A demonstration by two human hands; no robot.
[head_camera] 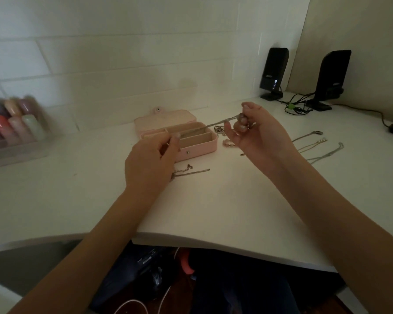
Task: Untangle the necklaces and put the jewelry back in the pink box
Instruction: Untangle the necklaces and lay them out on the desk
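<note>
Head view shows a wide white desk (213, 211), and on it, toward 12 o'clock from the hands, the open pink rectangular jewelry box (197, 148) with its lid laid back and beige compartments inside; I count three compartments that show, perhaps more behind the left hand.

At 2 o'clock stand two black desktop speakers (273, 73), and at 9 o'clock a clear tray of pastel bottles (14, 125), too blurred to count.

The left hand (149, 164) pinches one end of a thin silver chain necklace (213, 125) between thumb and fingertips, the other fingers curled. The right hand (259, 134) grips the other end with fingers curled round it, so the chain runs taut in the air above the box, from 8 o'clock up to 2 o'clock.

I judge this chain to be very light, limp and slippery, and its fine links may kink or break if pulled hard. It is better to hold it near a clasp or just beside a knot and to loosen it gently.

Three more thin chains (313, 143) lie apart from each other at 3 o'clock of the right hand. One small tangled chain (188, 172) lies at 6 o'clock of the box, just beside the left hand. Small pink and silver pieces (225, 138) lie just right of the box; their number I cannot tell.
</note>
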